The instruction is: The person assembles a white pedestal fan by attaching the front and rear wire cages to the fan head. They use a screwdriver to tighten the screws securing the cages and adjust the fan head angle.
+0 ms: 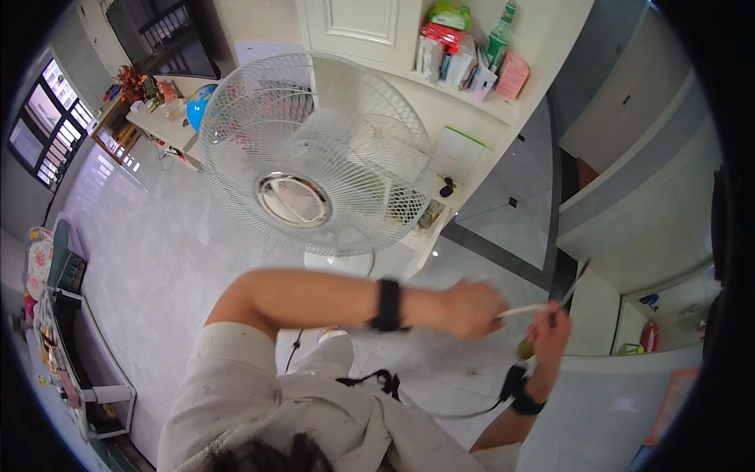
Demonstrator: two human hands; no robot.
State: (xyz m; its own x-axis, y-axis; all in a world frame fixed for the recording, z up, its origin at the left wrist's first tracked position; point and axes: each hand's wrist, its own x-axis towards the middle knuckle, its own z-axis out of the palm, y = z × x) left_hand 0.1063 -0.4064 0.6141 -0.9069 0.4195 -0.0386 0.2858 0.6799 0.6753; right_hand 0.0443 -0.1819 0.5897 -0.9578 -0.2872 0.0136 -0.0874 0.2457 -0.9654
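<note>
My left hand (476,307) is closed and smeared by motion, at the end of my arm stretched across to the right. A pale, thin strip (523,311) runs from its fingers toward my right hand; its kind is unclear. My right hand (552,334), beside it, is closed round a slim, long tool (580,277) with a metallic shaft pointing up and away. Below that hand shows a blurred yellowish, rounded piece (525,348), perhaps the tool's handle end. The two hands are close together, a little apart. Dark bands circle both wrists.
A large standing fan (295,200) with a white wire guard rises in front of me. Behind it, a white cabinet (358,23) holds packets and a green bottle (501,35). A low shelf (653,322) is at the right. A cable (456,415) hangs by my body.
</note>
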